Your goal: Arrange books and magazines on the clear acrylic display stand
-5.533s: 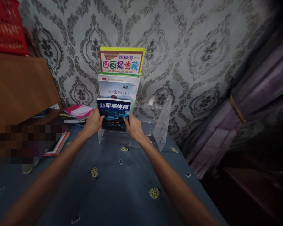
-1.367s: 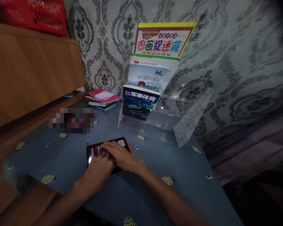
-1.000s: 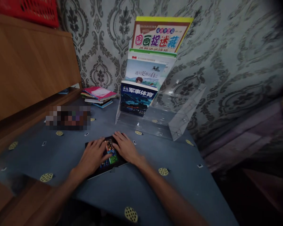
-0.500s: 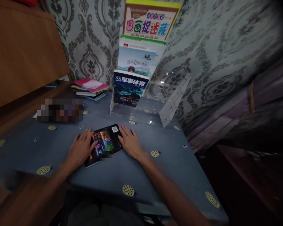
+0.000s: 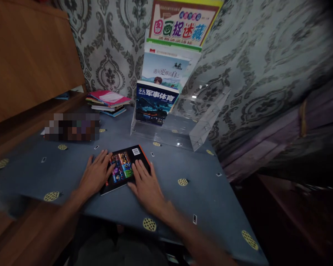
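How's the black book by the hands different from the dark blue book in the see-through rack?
The black book lies flat on the blue tablecloth; the dark blue book leans upright in the clear rack.
The black book shows a barcode and many small pictures; the dark blue book shows a big white title.
The left hand and right hand are on the black book, neither on the dark blue book.
Both have dark covers.

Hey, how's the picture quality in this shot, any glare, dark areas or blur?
All in the head view: dim light overall, nearly black below the curtain at right; small white glints on the clear rack; forearms softly blurred, the black book fairly clear; mosaic squares hiding something on the tablecloth at left.
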Demonstrator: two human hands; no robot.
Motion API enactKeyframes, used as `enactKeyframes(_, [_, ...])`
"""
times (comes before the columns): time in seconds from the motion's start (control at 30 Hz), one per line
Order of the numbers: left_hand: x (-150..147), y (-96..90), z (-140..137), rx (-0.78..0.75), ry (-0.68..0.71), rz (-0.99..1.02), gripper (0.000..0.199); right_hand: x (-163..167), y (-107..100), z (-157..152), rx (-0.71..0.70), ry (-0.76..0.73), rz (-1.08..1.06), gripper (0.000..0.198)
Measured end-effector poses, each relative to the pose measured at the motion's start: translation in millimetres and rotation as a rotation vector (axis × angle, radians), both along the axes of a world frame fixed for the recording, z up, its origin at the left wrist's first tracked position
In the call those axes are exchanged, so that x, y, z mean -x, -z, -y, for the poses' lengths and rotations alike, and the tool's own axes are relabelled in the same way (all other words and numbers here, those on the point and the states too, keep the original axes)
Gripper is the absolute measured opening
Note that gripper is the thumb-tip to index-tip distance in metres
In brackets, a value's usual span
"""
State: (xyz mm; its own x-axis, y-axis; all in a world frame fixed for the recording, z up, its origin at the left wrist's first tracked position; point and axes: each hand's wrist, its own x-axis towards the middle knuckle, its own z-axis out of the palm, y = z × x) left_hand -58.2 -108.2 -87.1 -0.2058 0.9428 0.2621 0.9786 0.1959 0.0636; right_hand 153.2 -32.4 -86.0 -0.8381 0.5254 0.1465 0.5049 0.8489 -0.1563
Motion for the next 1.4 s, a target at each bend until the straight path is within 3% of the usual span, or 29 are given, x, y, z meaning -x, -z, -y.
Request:
enactKeyframes(0.23, [13,4.0,-2,-0.042,0.027,0.052,0.042,20,-13,23,0.075,-0.344,-0.031,0.067])
enactKeyframes(0.4, [20,-19.3,-13,0.049,0.062,0.075,0.037,23,-17,22,0.093,-0.472,-0.037,0.063])
enactKeyframes(0.57, [12,-44.8,-28,0.206,0.034,-0.049,0.030,-5,-10,8,0.108,-0.373,-0.014,0.063])
enactKeyframes(0.77, [23,-48.3,-38,0.261,0.074,-0.006,0.032,-45,-3,-13,0.117,-0.101,0.052,0.066])
enactKeyframes(1.2, [45,-67.0,-92,0.702,0.190,0.344,0.048,-49,4,-14,0.093,-0.058,0.036,0.066])
enactKeyframes(1.4, [39,-68.2,-85,0.565,0.221,0.406,0.039,-51,2,-13,0.083,-0.066,0.019,0.064])
